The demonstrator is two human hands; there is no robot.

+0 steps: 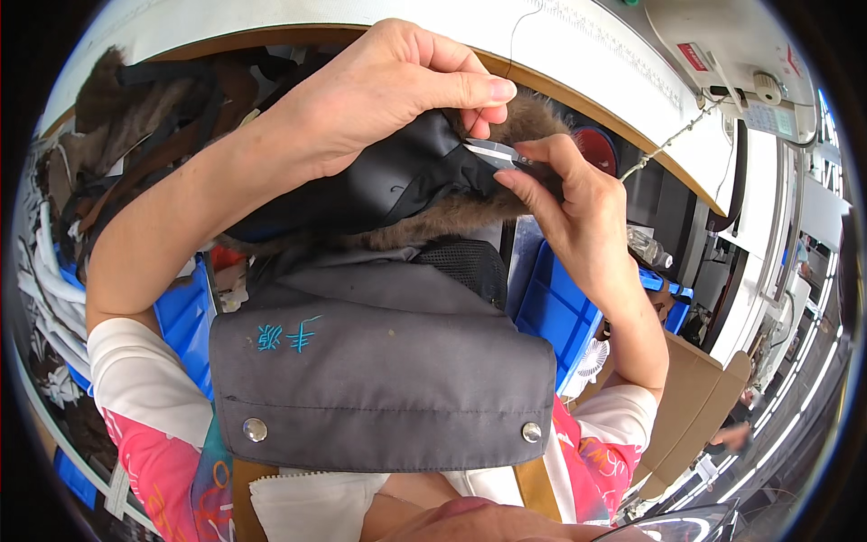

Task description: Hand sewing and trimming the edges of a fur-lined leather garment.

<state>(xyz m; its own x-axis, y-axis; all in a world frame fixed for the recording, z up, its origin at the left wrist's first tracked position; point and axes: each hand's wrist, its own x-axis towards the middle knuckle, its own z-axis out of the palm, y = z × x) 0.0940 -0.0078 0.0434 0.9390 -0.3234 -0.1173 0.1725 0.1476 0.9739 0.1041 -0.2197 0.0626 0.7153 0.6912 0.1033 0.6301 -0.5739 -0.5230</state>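
Note:
My left hand (411,77) is closed, thumb and finger pinching a thin dark thread (513,45) above the work. Just below it, my right hand (578,194) grips a pair of small metal thread snips (492,154), blades pointing left toward the pinched fingers. Under both hands lies a black, smooth, slightly shiny piece (361,185) joined to brown fur (424,221). The snips' tips are close to the edge of the black material. Whether the blades touch the thread is too small to tell.
A white worktable (596,54) with a wooden edge runs along the far side, carrying a sewing machine (741,63) at right. Blue bins (555,298) stand below. A cardboard box (695,406) is at lower right. Fur pieces (99,99) hang at left. A grey apron (379,379) covers my front.

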